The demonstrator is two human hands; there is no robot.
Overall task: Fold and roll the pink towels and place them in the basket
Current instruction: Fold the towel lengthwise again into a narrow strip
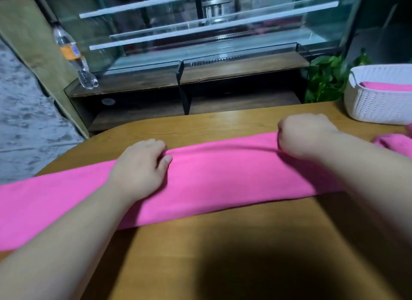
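Observation:
A pink towel (214, 179), folded into a long strip, lies across the wooden table (200, 255) from the left edge toward the right. My left hand (140, 165) pinches its far edge near the middle, fingers curled under the fold. My right hand (305, 134) grips the far edge further right, fingers tucked out of sight. A white woven basket (379, 107) stands at the table's far right corner with a pink towel (388, 86) inside it. Another pink towel (394, 143) shows at the right edge.
Beyond the table stands a glass display case (200, 43) with a plastic bottle (73, 56) on its ledge. A green plant (323, 78) sits left of the basket. A dark shadow covers the near part of the table.

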